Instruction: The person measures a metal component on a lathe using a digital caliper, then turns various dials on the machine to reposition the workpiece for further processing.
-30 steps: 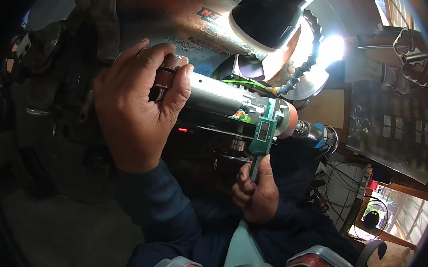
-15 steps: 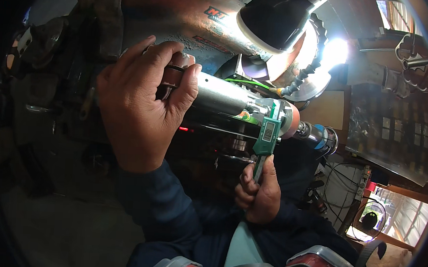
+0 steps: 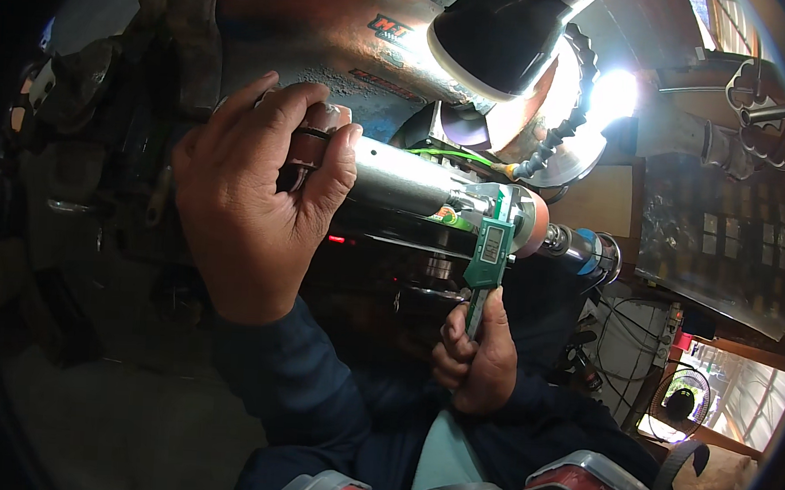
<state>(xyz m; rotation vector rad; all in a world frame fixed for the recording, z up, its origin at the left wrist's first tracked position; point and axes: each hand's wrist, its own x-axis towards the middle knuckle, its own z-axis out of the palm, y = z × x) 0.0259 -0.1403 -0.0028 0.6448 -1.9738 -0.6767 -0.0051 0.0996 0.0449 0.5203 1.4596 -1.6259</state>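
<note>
My left hand (image 3: pixel 244 197) is closed on a brown knob-like fitting (image 3: pixel 312 141) at the left end of a steel cylinder (image 3: pixel 396 179), with thumb and fingers around it. My right hand (image 3: pixel 480 356) grips the beam of a green digital caliper (image 3: pixel 490 254) from below, held upright. The caliper's jaws reach up to the narrow shaft at the cylinder's right end, beside a reddish disc (image 3: pixel 530 221); whether they touch is too small to tell. A thin green line (image 3: pixel 451 153) runs behind the cylinder.
A black lamp (image 3: pixel 483 37) hangs above, beside a segmented coolant hose (image 3: pixel 553 142) and a worn machine housing (image 3: pixel 315 19). At right are a dark shiny panel (image 3: pixel 720 253), cables and a fan (image 3: pixel 679 404). Plastic cases (image 3: pixel 593 486) lie at the bottom edge.
My right hand and the caliper sit very slightly farther right in the picture, as do nearby machine parts. Both grips look the same as before.
</note>
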